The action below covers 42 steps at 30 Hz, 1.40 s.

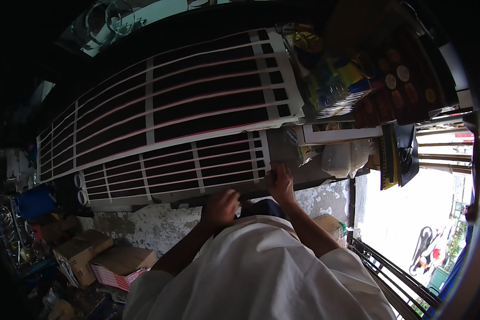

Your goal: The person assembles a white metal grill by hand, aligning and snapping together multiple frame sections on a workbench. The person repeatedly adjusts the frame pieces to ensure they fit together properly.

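A sheet with dark panels and a pale, pink-edged grid lies along the front of the table. Its left end is curled into rolls. Behind it, and partly over it, is a larger sheet of the same pattern. My right hand is at the right end of the front sheet, with fingers curled together at its corner; whatever they pinch is hidden. Close to my body, just off the table's front edge, my left hand is blurred, its fingers partly bent.
Plastic-wrapped yellow and blue goods crowd the table's right end, near a white bag. Cardboard boxes stand on the floor at left. A peeling wall runs below the table, and a bright doorway opens at right.
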Motion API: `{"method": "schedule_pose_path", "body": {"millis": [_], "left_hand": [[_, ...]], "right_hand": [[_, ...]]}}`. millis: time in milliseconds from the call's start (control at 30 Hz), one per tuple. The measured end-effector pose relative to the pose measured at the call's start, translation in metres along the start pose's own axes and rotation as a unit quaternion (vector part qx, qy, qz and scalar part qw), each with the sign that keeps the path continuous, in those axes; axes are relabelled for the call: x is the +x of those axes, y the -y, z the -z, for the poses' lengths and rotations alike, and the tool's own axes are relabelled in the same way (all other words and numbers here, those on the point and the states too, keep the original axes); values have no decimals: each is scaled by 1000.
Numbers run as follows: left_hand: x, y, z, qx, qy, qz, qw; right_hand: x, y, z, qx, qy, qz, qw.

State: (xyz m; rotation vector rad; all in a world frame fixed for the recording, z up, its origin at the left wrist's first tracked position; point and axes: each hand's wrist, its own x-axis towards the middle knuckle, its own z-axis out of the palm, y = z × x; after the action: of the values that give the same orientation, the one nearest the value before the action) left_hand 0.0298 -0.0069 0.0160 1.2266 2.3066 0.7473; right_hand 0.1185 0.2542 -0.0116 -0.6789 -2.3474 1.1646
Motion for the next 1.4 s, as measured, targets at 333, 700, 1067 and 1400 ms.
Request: {"method": "schedule_pose_path", "body": {"millis": [333,700,1067,1400], "left_hand": [[-18,74,49,159,-232,122,952],[-1,54,30,184,-176,116,960],[-9,60,14,260,-105,165,946],[-9,61,15,253,-84,188,945]], "right_hand": [[21,12,-20,-98,19,-16,995],[26,-1,-34,-87,12,-52,995],[39,1,-31,-125,79,-158,976],[42,3,-29,-138,92,-172,971]]}}
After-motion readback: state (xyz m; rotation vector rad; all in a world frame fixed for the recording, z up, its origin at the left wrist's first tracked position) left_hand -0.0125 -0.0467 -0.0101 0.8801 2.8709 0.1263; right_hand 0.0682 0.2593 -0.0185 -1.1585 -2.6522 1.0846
